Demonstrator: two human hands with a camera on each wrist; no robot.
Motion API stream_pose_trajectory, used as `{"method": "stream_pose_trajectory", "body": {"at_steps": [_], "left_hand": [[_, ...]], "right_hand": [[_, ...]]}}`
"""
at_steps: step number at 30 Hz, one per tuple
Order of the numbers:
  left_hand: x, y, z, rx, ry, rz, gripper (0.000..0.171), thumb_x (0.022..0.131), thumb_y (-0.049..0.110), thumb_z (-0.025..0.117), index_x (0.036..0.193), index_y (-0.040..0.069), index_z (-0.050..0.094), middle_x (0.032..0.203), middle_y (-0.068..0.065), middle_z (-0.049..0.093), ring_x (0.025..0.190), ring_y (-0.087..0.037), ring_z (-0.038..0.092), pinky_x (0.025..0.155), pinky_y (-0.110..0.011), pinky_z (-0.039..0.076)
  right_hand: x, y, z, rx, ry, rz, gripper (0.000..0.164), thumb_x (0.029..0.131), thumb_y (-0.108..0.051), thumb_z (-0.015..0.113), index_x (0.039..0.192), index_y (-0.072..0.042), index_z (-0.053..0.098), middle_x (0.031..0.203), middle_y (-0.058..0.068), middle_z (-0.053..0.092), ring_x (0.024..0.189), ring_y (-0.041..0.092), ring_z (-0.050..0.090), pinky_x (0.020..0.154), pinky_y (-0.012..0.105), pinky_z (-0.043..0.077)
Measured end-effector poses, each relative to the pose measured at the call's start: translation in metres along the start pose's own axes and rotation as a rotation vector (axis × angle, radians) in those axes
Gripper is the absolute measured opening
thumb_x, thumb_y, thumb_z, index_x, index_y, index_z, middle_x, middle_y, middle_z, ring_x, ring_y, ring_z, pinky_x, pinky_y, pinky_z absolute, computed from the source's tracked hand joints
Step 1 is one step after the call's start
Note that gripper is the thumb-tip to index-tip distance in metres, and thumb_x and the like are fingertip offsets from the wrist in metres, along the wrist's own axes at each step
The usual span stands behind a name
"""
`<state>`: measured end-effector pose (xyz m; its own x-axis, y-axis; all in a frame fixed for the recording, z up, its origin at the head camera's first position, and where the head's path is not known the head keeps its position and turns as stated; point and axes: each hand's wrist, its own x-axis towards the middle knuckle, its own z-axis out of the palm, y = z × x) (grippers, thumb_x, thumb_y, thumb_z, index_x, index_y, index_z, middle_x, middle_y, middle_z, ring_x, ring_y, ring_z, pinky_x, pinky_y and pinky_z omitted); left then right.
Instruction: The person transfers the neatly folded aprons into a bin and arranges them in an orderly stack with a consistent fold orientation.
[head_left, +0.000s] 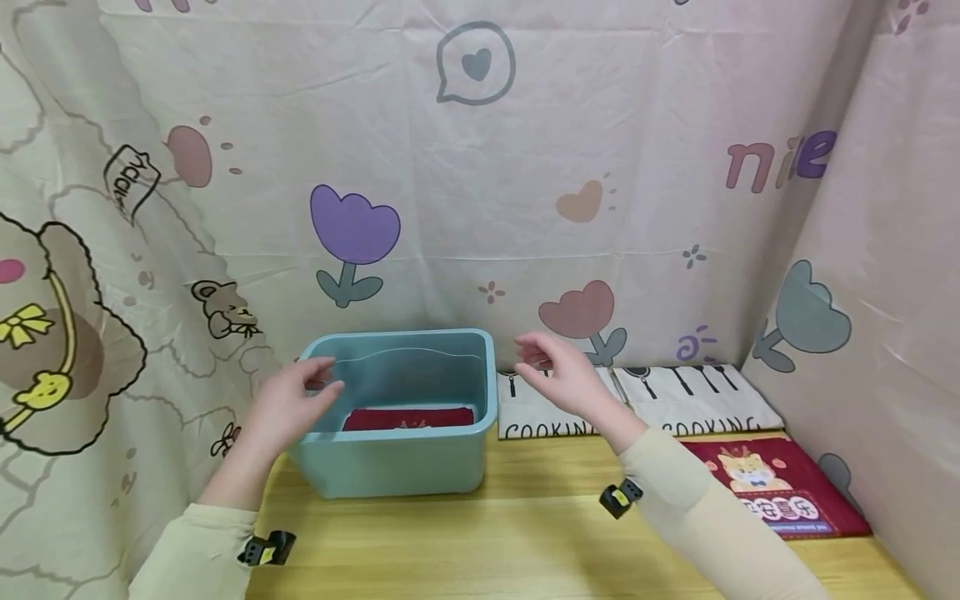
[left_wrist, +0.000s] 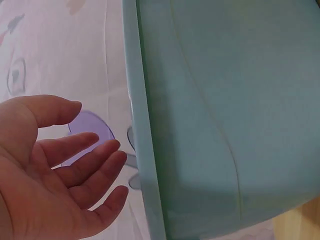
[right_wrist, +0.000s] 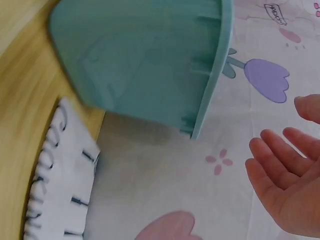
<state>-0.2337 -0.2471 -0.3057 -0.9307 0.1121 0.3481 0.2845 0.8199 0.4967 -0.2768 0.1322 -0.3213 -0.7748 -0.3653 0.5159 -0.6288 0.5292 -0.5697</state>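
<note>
A blue-green plastic bin (head_left: 390, 467) stands on the wooden table, with a folded dark red cloth (head_left: 408, 417) lying in its bottom. Above the bin's left side hovers my left hand (head_left: 288, 404), fingers loosely bent and holding nothing. In the left wrist view that hand (left_wrist: 70, 180) is apart from the bin's rim (left_wrist: 145, 125). My right hand (head_left: 562, 375) is raised just right of the bin, over a folded white cloth printed COOKING (head_left: 547, 421). Its fingers (right_wrist: 280, 165) are relaxed with nothing between them, as the right wrist view shows.
A second white COOKING cloth (head_left: 693, 400) lies beside the first at the back right. In front of it is a red cloth with a cartoon animal (head_left: 757, 475), partly behind my right forearm. Printed curtains (head_left: 465, 167) enclose the wooden table (head_left: 450, 550) at the back and sides.
</note>
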Motion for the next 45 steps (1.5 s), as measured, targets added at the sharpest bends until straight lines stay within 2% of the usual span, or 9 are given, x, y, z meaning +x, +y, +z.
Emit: {"method": "stream_pose_trajectory", "body": {"at_steps": [4,9,16,20,28,33,39,41,45], "left_hand": [[-0.004,0.010,0.006,0.043,0.019,0.074,0.046,0.095,0.016,0.063,0.134,-0.008,0.054,0.119,-0.027,0.062,0.109,-0.045,0.059,0.091,-0.059,0.048],[-0.010,0.021,0.013,0.107,0.050,0.129,0.047,0.093,0.018,0.067,0.133,-0.005,0.057,0.119,-0.024,0.064,0.109,-0.042,0.060,0.090,-0.058,0.048],[-0.017,0.038,0.022,0.199,0.070,0.142,0.048,0.090,0.022,0.071,0.132,0.000,0.061,0.124,-0.022,0.064,0.115,-0.043,0.057,0.091,-0.065,0.043],[-0.021,0.043,0.031,0.213,0.085,0.162,0.048,0.089,0.023,0.073,0.131,0.003,0.062,0.127,-0.021,0.062,0.118,-0.044,0.054,0.093,-0.066,0.039],[-0.027,0.050,0.046,0.231,0.215,0.314,0.049,0.083,0.022,0.080,0.125,0.003,0.066,0.118,-0.017,0.067,0.110,-0.039,0.059,0.091,-0.060,0.043],[-0.029,0.056,0.053,0.256,0.266,0.419,0.053,0.078,0.023,0.084,0.124,0.002,0.067,0.114,-0.015,0.069,0.106,-0.037,0.062,0.088,-0.060,0.045],[-0.028,0.061,0.066,0.287,0.335,0.564,0.051,0.077,0.025,0.082,0.121,0.003,0.068,0.109,-0.011,0.070,0.100,-0.035,0.063,0.084,-0.058,0.046],[-0.029,0.064,0.070,0.282,0.339,0.591,0.050,0.078,0.025,0.081,0.121,0.004,0.068,0.109,-0.010,0.070,0.100,-0.034,0.063,0.084,-0.057,0.046],[-0.033,0.072,0.077,0.263,0.311,0.602,0.051,0.079,0.026,0.080,0.124,0.005,0.067,0.112,-0.010,0.068,0.103,-0.033,0.062,0.088,-0.056,0.044]], "right_hand": [[-0.020,0.010,-0.010,-0.104,0.014,-0.040,0.040,0.093,-0.015,0.069,0.130,-0.003,0.060,0.120,0.014,0.067,0.109,0.027,0.064,0.094,0.045,0.050],[-0.044,0.026,-0.022,-0.211,0.017,-0.055,0.040,0.092,-0.016,0.070,0.129,-0.003,0.061,0.123,0.010,0.066,0.111,0.028,0.062,0.094,0.048,0.049],[-0.074,0.047,-0.036,-0.314,0.028,-0.033,0.044,0.091,-0.019,0.071,0.130,-0.003,0.061,0.128,0.013,0.063,0.119,0.035,0.057,0.099,0.053,0.044],[-0.092,0.059,-0.045,-0.362,0.033,-0.032,0.048,0.089,-0.018,0.074,0.132,-0.003,0.060,0.130,0.016,0.062,0.121,0.039,0.055,0.099,0.057,0.043],[-0.121,0.086,-0.065,-0.444,0.067,-0.123,0.055,0.080,-0.011,0.081,0.130,-0.004,0.061,0.128,0.015,0.063,0.118,0.036,0.056,0.095,0.058,0.043],[-0.137,0.099,-0.074,-0.467,0.039,-0.071,0.059,0.077,-0.013,0.084,0.131,-0.006,0.061,0.128,0.015,0.062,0.119,0.037,0.053,0.094,0.061,0.042],[-0.155,0.112,-0.080,-0.468,0.023,-0.014,0.059,0.075,-0.014,0.085,0.129,-0.005,0.062,0.126,0.016,0.063,0.118,0.040,0.053,0.093,0.063,0.042],[-0.160,0.117,-0.081,-0.466,0.021,0.006,0.059,0.075,-0.015,0.085,0.128,-0.004,0.062,0.125,0.019,0.063,0.116,0.041,0.053,0.092,0.063,0.042],[-0.172,0.127,-0.084,-0.479,-0.007,0.072,0.058,0.077,-0.016,0.084,0.129,-0.002,0.061,0.125,0.022,0.061,0.115,0.043,0.054,0.092,0.063,0.044]]}}
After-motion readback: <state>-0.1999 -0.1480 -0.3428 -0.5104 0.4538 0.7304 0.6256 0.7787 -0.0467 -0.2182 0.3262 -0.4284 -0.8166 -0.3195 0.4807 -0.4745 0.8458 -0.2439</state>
